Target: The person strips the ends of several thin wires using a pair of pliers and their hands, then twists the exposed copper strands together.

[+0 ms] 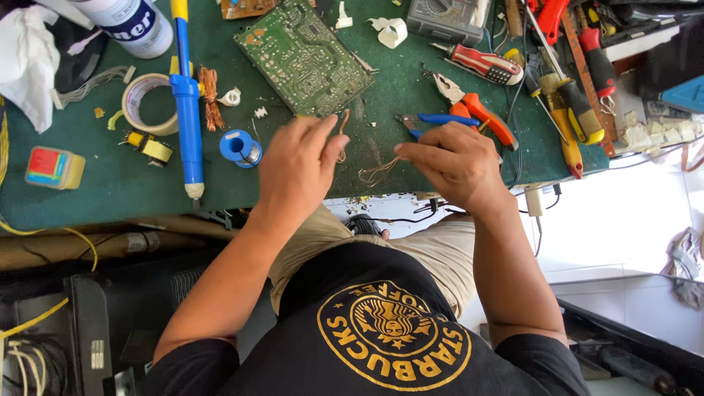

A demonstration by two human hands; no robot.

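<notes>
My left hand (297,165) pinches one end of a thin bare copper wire (343,136) between thumb and fingers, just below a green circuit board (304,55). My right hand (456,163) is closed on the other part of the wire, where a loose tangle of strands (375,173) spreads between the two hands. Both hands hover over the front edge of the green work mat (110,183). Blue-handled pliers (433,121) lie just above my right hand.
A blue desoldering pump (187,95), a tape roll (143,103), a blue solder spool (238,147) and a copper braid (210,95) lie left. Orange pliers (484,117), screwdrivers (579,110) and a multimeter (447,18) crowd the right. A white can (136,26) stands far left.
</notes>
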